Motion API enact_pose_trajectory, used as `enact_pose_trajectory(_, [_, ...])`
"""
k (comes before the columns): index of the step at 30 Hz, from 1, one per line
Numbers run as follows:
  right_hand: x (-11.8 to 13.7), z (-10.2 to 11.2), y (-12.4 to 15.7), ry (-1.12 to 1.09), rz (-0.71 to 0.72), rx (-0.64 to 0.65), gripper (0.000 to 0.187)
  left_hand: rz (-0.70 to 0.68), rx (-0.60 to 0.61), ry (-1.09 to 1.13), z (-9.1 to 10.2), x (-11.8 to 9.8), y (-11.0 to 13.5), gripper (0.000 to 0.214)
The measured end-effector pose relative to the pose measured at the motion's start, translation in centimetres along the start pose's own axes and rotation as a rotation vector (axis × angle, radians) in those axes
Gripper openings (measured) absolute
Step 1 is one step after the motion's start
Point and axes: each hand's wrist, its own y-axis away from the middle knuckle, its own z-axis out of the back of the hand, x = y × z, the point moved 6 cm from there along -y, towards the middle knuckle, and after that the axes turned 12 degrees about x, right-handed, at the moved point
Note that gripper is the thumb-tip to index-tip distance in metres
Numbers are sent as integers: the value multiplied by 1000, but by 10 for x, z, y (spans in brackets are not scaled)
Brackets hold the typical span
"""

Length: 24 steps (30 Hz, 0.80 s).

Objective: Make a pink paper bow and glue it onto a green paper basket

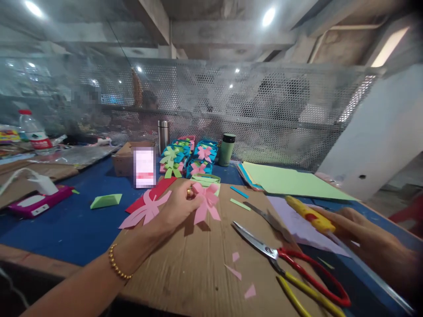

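Note:
My left hand point(180, 204) pinches a pink paper bow point(206, 203) between thumb and fingers, just above the cardboard sheet point(194, 264). Beneath and behind my left wrist lies another pink paper bow shape point(147, 209), partly over a red sheet point(161, 188). At the right, my right hand point(366, 240) has its fingers round a yellow tool with a red patch and a long pale rod, which looks like a glue gun point(310, 215). Part of that hand is blurred. Red-and-yellow-handled scissors point(271, 253) lie between the hands.
Small blue baskets with paper bows point(198, 163) stand beyond my left hand, beside a green tumbler point(227, 149) and steel flask point(163, 136). Green paper sheets point(291, 180) lie at the back right. A carton point(124, 163) and tissue pack point(41, 202) are leftward. Pink scraps point(250, 291) dot the cardboard.

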Motion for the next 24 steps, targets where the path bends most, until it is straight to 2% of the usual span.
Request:
enact_pose_trajectory(3, [-33,-11,5,148,24,31,27,-26,16,-10,-1,0,-1,13])
enact_pose_trajectory(8, [-73,-33,8,82,-10,76,24,-14,23,29,-2,-1,-1,16])
enact_pose_trajectory(10, [-80,-34,9,45,-38,65,26,-2,28,22,-3,-2,0,15])
enact_pose_trajectory(12, [-73,-27,7,60,-71,27,25,20,33,38,-4,-2,1,14])
enact_pose_trajectory(13, [-62,-21,4,79,-85,9,24,32,38,58,-5,-2,1,14])
enact_pose_trajectory(15, [-25,-13,-8,126,-63,21,23,54,55,122,-8,0,2,15])
enact_pose_trajectory(17, [22,-13,-29,-33,-40,128,25,53,84,180,-12,0,3,16])
enact_pose_trajectory(19, [74,-22,-52,-196,15,230,31,44,115,197,-17,-1,5,17])
enact_pose_trajectory(21, [116,-37,-72,-265,41,279,36,45,141,178,-23,-1,8,18])
enact_pose_trajectory(24, [152,-70,-88,-298,54,410,35,34,166,175,-33,1,13,25])
